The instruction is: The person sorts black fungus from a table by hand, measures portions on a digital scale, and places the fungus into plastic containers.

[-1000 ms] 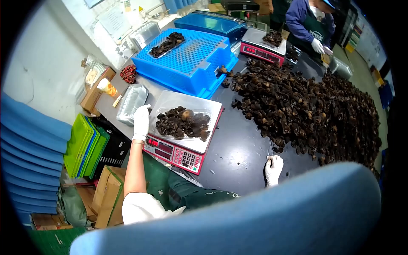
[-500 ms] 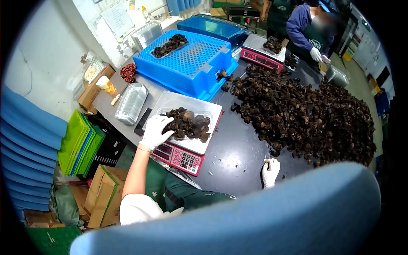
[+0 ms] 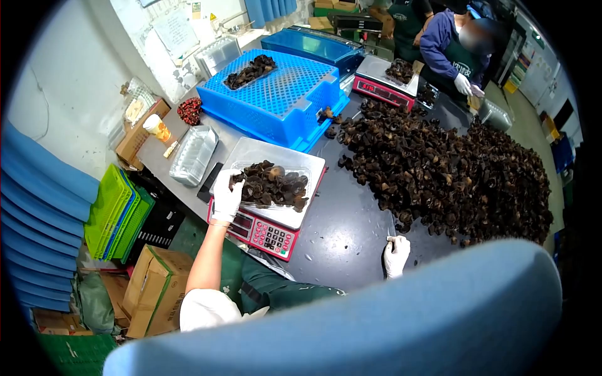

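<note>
A clear plastic tray of dark wood ear mushrooms [image 3: 276, 185] sits on the plate of a red and white digital scale [image 3: 271, 238]. At the tray's left end, my gloved left hand [image 3: 227, 197] pinches a dark wood ear piece [image 3: 237, 178] between thumb and fingers. My gloved right hand [image 3: 396, 255] rests, curled, near the table's front edge; anything inside it is hidden. To its upper right spreads a large heap of wood ear mushrooms [image 3: 445, 172].
Behind the scale stands an upturned blue crate [image 3: 269, 100] with a filled tray on top. Left are stacked clear trays [image 3: 194, 155] and a paper cup [image 3: 157, 127]. A second scale [image 3: 384, 88] stands farther back. A co-worker [image 3: 453, 53] in gloves works at the far right.
My left hand has drawn its fingers together at the tray's left end, and a dark piece now shows at the fingertips. My right hand has stayed in place.
</note>
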Available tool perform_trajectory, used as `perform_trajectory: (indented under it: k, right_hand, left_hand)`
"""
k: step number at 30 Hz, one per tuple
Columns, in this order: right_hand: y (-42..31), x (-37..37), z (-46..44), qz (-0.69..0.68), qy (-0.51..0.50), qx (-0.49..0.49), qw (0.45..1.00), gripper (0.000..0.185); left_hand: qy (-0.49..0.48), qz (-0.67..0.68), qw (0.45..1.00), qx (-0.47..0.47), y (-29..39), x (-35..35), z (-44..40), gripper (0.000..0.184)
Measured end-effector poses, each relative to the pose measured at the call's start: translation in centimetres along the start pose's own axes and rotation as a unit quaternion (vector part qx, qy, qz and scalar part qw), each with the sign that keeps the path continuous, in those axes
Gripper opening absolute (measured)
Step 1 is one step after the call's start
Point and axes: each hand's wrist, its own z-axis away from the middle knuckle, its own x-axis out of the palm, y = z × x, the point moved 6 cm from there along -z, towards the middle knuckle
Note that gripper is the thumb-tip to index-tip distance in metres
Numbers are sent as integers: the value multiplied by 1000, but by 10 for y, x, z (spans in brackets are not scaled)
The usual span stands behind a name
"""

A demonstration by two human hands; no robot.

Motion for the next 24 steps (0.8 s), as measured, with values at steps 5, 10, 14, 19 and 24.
perform_trajectory:
  k: [5,10,14,19,24]
  right_hand:
    - [-1,-1,-1,3,-7,4,1000,14]
    - [1,1,0,10,-12,3,1000,14]
    - [0,0,2,-8,-2,-5,1000,15]
    - [2,-1,2,-15,6,-5,1000,16]
    - [3,0,1,-28,11,-6,1000,16]
  left_hand:
    - [-34,123,981,-148,48,25,23,24]
    - [-330,284,867,-243,83,145,120,26]
    - [-313,447,711,-443,47,238,197,19]
    - [-365,284,861,-212,60,267,199,47]
    - [-333,162,929,13,116,193,154,48]
